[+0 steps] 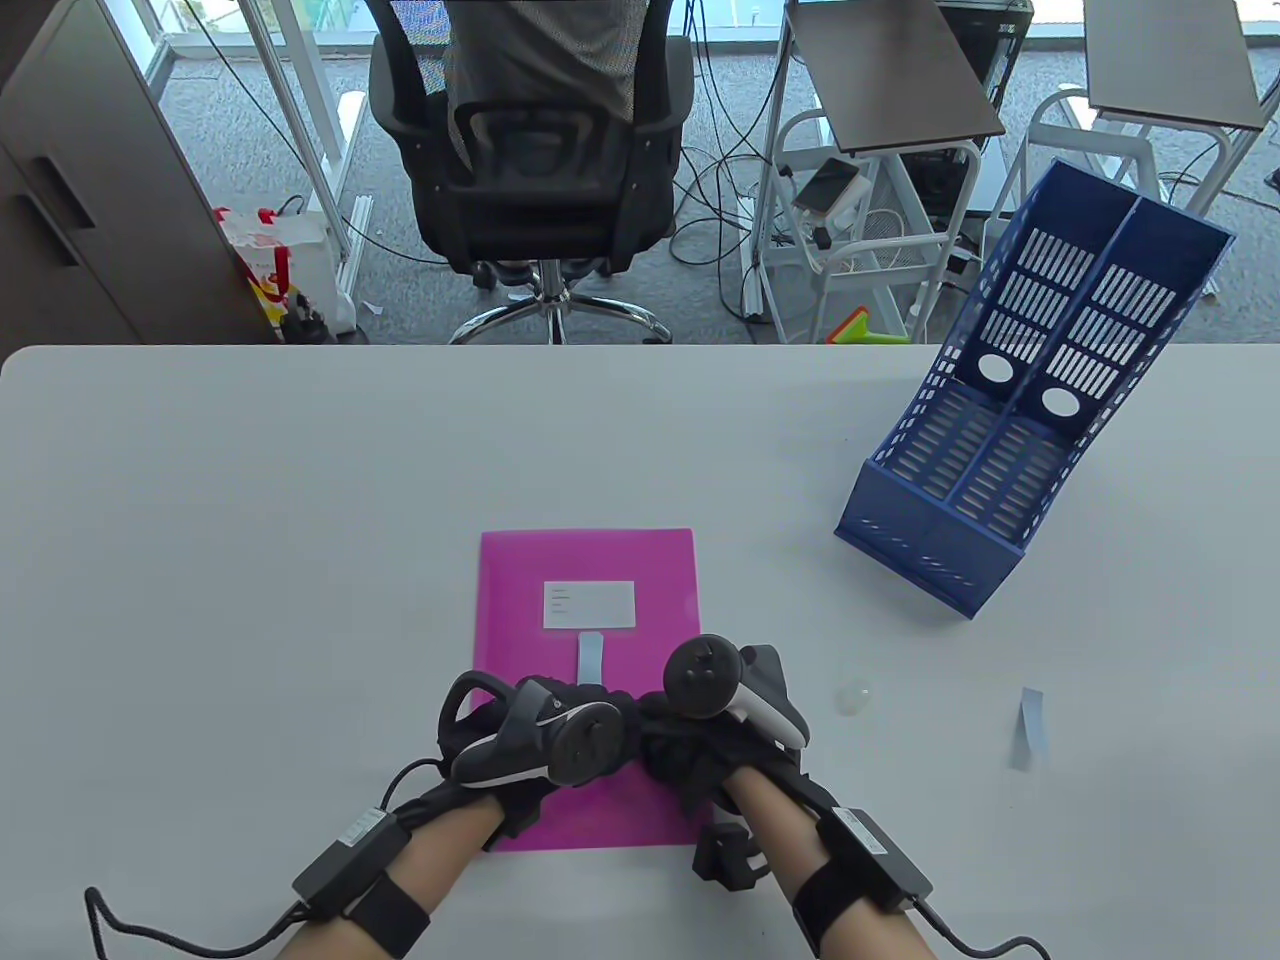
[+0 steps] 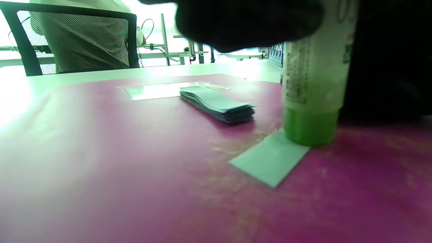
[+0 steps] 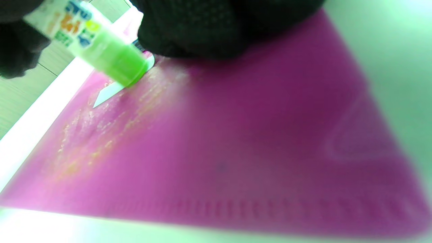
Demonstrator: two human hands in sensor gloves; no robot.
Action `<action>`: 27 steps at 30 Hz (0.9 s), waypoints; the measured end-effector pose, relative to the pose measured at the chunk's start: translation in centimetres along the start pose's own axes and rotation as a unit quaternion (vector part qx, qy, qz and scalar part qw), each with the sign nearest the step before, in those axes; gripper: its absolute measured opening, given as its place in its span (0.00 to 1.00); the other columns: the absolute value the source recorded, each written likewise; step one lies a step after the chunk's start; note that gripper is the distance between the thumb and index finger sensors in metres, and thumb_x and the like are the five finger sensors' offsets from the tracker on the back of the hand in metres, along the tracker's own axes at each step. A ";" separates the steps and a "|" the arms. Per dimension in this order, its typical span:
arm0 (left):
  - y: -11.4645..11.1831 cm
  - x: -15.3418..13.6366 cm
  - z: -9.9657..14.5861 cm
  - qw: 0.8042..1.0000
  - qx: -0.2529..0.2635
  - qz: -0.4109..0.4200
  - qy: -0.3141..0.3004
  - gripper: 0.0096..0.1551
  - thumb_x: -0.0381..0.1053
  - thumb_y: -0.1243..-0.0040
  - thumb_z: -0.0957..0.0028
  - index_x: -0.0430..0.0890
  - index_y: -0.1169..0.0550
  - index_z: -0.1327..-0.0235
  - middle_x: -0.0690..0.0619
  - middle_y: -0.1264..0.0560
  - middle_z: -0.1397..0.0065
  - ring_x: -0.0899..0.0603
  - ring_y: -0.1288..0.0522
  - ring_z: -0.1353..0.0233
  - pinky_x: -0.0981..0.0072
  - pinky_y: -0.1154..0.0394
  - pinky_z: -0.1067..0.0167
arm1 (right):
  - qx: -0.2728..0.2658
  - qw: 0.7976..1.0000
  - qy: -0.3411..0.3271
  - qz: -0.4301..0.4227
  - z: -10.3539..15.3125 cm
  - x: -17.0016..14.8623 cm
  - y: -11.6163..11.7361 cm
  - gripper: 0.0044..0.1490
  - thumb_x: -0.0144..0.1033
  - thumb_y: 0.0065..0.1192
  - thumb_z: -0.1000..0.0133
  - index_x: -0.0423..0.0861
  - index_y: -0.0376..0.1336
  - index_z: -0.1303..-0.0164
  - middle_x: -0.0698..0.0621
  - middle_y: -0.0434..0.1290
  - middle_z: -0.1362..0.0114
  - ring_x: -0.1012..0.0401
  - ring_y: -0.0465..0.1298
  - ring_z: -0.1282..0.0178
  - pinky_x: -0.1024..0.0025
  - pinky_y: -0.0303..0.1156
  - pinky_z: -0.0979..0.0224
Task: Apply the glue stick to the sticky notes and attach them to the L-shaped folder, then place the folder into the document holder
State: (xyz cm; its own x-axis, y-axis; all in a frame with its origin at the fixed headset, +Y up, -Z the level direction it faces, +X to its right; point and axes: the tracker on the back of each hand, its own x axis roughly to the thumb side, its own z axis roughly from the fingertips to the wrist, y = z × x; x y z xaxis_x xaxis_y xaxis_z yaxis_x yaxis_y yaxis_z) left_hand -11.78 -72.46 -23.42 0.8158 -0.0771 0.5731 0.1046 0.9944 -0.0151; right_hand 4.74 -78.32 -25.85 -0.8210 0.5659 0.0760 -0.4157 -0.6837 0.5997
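A magenta L-shaped folder [image 1: 590, 560] lies flat in front of me, with a white label [image 1: 589, 604] and a pad of pale blue sticky notes [image 1: 591, 655] on it. Both hands hover close together over its near half. My right hand [image 1: 700, 745] grips a green glue stick [image 2: 310, 84] upright, its tip pressed on one end of a single sticky note [image 2: 270, 158] lying on the folder. In the right wrist view the glue stick [image 3: 108, 57] tilts over the sticky note [image 3: 108, 94]. My left hand [image 1: 530, 735] sits beside it, its fingers above the folder with nothing seen in them.
A blue two-slot document holder [image 1: 1010, 430] stands tilted at the far right of the table. A clear cap [image 1: 855, 697] and a loose pale blue note [image 1: 1027, 728] lie to the right of the folder. Glue smears mark the folder [image 3: 101, 135]. A person sits in a chair [image 1: 530, 150] beyond the table.
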 end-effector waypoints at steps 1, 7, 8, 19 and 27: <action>0.0 -0.3 0.4 1.000 -0.004 -0.003 -0.001 0.23 0.68 0.47 0.57 0.59 0.24 0.52 0.56 0.18 0.67 0.57 0.19 0.77 0.70 0.20 0.70 | 0.000 1.000 0.000 -0.001 0.0 0.0 0.0 0.21 0.39 0.45 0.33 0.47 0.64 0.35 0.54 0.76 0.57 0.67 0.77 0.65 0.68 0.75 0.56; -0.1 -2.0 1.8 1.000 -0.011 -0.003 0.001 0.24 0.67 0.46 0.57 0.59 0.24 0.52 0.55 0.17 0.68 0.56 0.19 0.77 0.69 0.21 0.71 | 0.000 1.000 -0.001 0.001 0.0 0.0 0.0 0.21 0.39 0.45 0.33 0.47 0.64 0.35 0.54 0.76 0.57 0.67 0.77 0.65 0.68 0.75 0.56; -0.1 -1.7 1.4 1.000 -0.009 -0.001 0.000 0.23 0.67 0.46 0.57 0.58 0.23 0.53 0.54 0.18 0.68 0.56 0.19 0.77 0.69 0.21 0.71 | -0.001 1.000 -0.001 0.002 0.0 0.0 0.0 0.21 0.39 0.45 0.33 0.47 0.64 0.35 0.54 0.76 0.57 0.67 0.77 0.65 0.68 0.75 0.56; 0.0 0.6 -1.0 1.000 -0.003 0.013 0.009 0.24 0.67 0.47 0.57 0.59 0.25 0.51 0.55 0.18 0.66 0.56 0.19 0.76 0.69 0.21 0.69 | 0.000 1.000 0.001 0.001 0.0 0.0 0.0 0.21 0.39 0.45 0.34 0.47 0.64 0.36 0.54 0.76 0.57 0.67 0.77 0.65 0.68 0.75 0.56; -0.2 -2.0 2.0 1.000 -0.008 -0.002 0.019 0.24 0.67 0.46 0.56 0.58 0.24 0.52 0.55 0.17 0.68 0.57 0.19 0.77 0.69 0.20 0.71 | -0.004 1.000 0.004 0.007 0.0 0.1 0.0 0.21 0.39 0.45 0.34 0.48 0.64 0.36 0.54 0.76 0.57 0.67 0.77 0.65 0.68 0.75 0.56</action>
State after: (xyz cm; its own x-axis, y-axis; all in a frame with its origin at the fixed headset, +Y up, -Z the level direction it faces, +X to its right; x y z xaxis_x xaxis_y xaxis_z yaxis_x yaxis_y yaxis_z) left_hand -14.58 -72.39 -22.94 0.8365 -0.0832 0.5416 0.1159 0.9929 -0.0265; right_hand 4.66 -78.27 -25.80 -0.8302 0.5521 0.0774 -0.4068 -0.6948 0.5930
